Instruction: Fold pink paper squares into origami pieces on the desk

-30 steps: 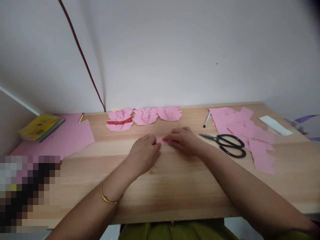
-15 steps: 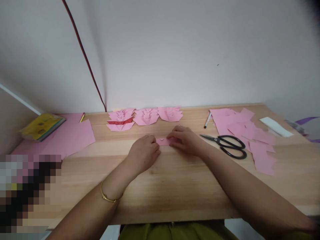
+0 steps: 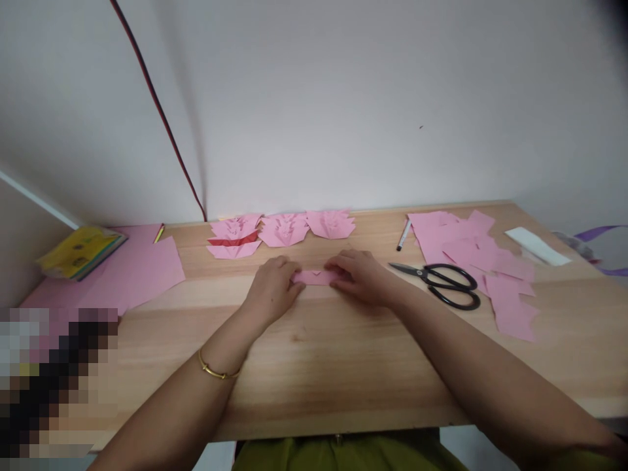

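A narrow folded strip of pink paper (image 3: pixel 316 277) lies across the middle of the table, with a small V-shaped notch or fold at the centre of its upper edge. My left hand (image 3: pixel 275 285) is closed on its left end, fingers and thumb together. At the right end, my right hand (image 3: pixel 360 277) pinches it between thumb and curled fingers. Both ends of the strip are hidden under my fingers. Just right of my right hand are black-handled scissors (image 3: pixel 436 281), blades pointing left.
Cut pink paper pieces (image 3: pixel 330 224) stand in a row by the wall, one with a red strip. Pink scraps (image 3: pixel 507 301), a pen (image 3: pixel 403 235) and a white strip (image 3: pixel 537 246) lie right. Larger pink sheets (image 3: pixel 157 268) and a yellow packet (image 3: pixel 78 254) are left.
My left hand has shifted a little left along the strip, so more of the pink paper shows between my hands. My right hand keeps its hold. The view has moved slightly.
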A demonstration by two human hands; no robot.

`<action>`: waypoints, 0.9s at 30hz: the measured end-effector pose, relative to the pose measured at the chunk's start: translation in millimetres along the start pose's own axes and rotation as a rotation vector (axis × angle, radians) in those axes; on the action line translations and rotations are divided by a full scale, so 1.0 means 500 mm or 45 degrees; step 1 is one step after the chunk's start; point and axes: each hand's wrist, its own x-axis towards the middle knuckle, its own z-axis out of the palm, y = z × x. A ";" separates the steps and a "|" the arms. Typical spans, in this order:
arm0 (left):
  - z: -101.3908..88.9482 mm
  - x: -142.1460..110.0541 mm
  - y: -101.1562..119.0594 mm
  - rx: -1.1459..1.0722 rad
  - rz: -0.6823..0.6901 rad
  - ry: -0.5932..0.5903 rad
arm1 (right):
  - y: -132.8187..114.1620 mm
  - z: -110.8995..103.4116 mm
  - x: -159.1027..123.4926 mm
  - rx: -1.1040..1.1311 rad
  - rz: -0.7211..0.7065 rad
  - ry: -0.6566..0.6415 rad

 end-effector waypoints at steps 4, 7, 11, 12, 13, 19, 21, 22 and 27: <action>0.004 0.002 -0.007 -0.098 0.013 0.048 | -0.001 0.002 -0.001 0.011 -0.008 0.026; 0.004 0.003 -0.009 -0.113 0.034 0.057 | -0.002 0.003 -0.002 0.024 -0.016 0.045; 0.005 0.004 -0.008 -0.115 0.053 0.065 | -0.004 0.003 -0.003 0.029 -0.019 0.054; 0.005 0.004 -0.008 -0.119 0.056 0.067 | -0.005 0.003 -0.003 0.029 -0.020 0.054; 0.005 0.004 -0.007 -0.123 0.058 0.068 | -0.005 0.003 -0.003 0.029 -0.021 0.051; 0.001 0.005 0.000 -0.172 0.047 0.053 | -0.007 0.005 -0.005 0.044 -0.041 0.091; 0.000 0.005 0.001 -0.189 0.018 0.040 | -0.008 0.008 -0.005 0.057 -0.053 0.130; 0.000 0.005 0.002 -0.194 0.010 0.032 | -0.008 0.009 -0.005 0.061 -0.055 0.143; 0.000 0.003 0.005 -0.240 0.052 0.066 | -0.006 0.009 0.000 0.096 -0.056 0.099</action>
